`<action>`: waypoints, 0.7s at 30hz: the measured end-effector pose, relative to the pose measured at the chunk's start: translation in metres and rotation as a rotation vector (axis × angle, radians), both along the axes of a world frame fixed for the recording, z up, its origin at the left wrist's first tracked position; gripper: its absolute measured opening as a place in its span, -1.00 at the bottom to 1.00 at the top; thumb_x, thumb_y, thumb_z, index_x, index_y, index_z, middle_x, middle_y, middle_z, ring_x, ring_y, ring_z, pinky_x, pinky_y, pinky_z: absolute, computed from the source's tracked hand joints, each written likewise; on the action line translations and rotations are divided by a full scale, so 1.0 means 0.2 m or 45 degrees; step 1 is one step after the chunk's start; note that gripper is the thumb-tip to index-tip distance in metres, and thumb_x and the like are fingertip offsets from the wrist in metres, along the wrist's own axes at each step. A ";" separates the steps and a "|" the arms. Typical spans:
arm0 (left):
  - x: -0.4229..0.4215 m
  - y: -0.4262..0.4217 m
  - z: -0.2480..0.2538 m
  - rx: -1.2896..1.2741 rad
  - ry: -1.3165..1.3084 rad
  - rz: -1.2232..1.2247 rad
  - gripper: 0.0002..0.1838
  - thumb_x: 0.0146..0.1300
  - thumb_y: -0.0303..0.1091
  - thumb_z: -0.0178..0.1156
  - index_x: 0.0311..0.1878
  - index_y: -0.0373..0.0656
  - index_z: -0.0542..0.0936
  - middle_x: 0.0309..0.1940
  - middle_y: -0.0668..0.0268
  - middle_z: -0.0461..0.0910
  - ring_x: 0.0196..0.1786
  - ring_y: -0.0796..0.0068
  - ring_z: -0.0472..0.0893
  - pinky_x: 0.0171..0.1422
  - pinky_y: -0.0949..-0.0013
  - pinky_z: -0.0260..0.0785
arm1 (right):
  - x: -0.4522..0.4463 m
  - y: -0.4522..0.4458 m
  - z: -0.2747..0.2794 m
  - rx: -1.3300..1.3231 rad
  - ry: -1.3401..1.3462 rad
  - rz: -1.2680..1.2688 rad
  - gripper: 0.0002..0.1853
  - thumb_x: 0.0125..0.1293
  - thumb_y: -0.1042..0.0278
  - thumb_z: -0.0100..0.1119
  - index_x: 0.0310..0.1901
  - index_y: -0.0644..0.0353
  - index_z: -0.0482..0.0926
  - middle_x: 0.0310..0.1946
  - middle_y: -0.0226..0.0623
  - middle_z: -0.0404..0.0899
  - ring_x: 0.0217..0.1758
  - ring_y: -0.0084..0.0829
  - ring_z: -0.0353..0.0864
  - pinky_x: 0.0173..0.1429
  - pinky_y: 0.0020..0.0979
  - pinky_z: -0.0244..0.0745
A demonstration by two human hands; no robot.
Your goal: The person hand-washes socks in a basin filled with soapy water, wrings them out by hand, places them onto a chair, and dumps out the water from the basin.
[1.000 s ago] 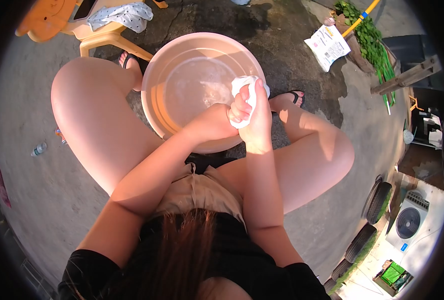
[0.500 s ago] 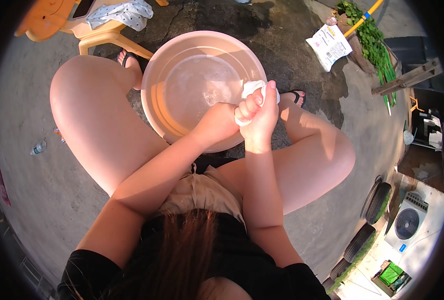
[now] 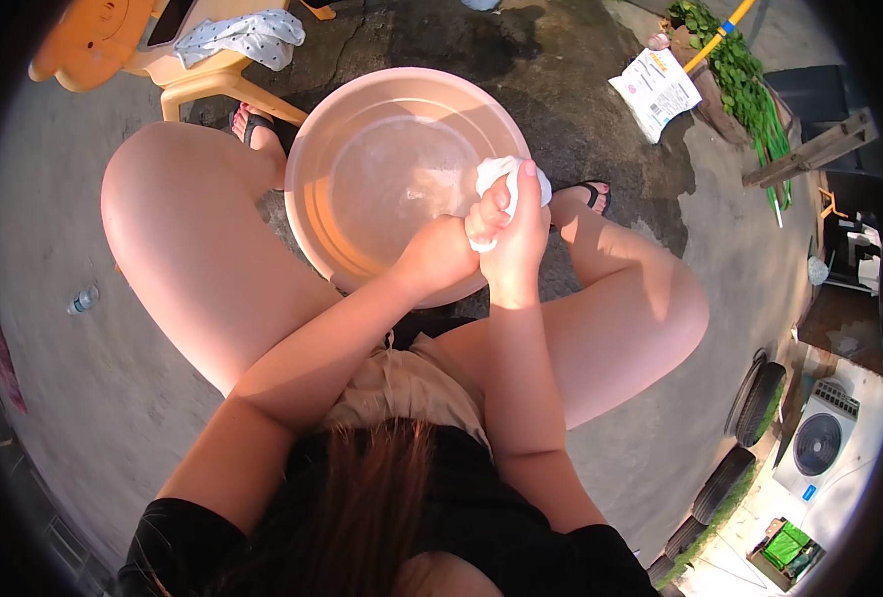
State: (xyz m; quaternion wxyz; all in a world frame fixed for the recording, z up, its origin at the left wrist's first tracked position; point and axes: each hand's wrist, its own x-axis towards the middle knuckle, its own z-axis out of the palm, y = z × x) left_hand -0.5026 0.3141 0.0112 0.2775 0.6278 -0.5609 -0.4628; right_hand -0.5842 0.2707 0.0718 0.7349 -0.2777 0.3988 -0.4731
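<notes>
A bunched white cloth [image 3: 501, 177] is gripped over the right rim of the pink basin [image 3: 307, 224], which holds cloudy water. My right hand [image 3: 514, 227] is closed around the cloth, thumb pointing up. Pressed against it from the left is my left hand [image 3: 443, 254], also closed on the cloth; its fingertips are mostly hidden behind the right hand. The basin stands on the ground between my legs.
At the upper left, a yellow chair [image 3: 202, 85] bears a dotted cloth [image 3: 242, 38] and a phone [image 3: 170, 20]. A white packet [image 3: 655, 92] lies at upper right near green plants [image 3: 735, 65]. A bottle [image 3: 84, 299] lies left.
Both hands have shifted slightly right with the cloth since the earliest frame, and the cloth is bunched a little differently. The whole view has tilted slightly.
</notes>
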 end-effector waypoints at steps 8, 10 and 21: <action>0.05 -0.02 0.00 0.010 0.046 -0.080 -0.63 0.05 -0.15 0.22 -0.23 -0.29 0.59 -0.34 -0.11 0.60 -0.20 -0.04 0.61 -0.09 0.14 0.43 | 0.00 0.01 -0.05 0.090 0.089 -0.201 -0.56 0.38 0.02 0.01 -0.58 0.11 0.28 -0.81 -0.61 0.07 -0.82 -0.72 0.02 -0.72 -0.57 -0.11; 0.10 -0.03 -0.04 0.049 0.004 -0.044 -0.55 0.02 -0.15 0.27 -0.09 -0.30 0.56 -0.24 -0.10 0.61 -0.11 -0.02 0.61 -0.03 0.19 0.41 | 0.00 0.00 -0.09 0.059 0.100 -0.262 -0.61 0.39 0.09 0.01 -0.53 0.14 0.30 -0.78 -0.59 0.12 -0.80 -0.73 0.05 -0.70 -0.59 -0.07; 0.76 0.15 -0.81 0.851 -0.522 0.970 -0.27 0.07 -0.01 0.22 0.26 -0.18 0.31 0.22 0.06 0.23 0.22 0.04 0.33 0.22 0.03 0.25 | -0.07 -0.06 -0.05 0.062 0.079 -0.384 -0.65 0.36 0.07 0.00 -0.50 0.11 0.33 -0.75 -0.59 0.14 -0.73 -0.70 0.09 -0.60 -0.57 0.03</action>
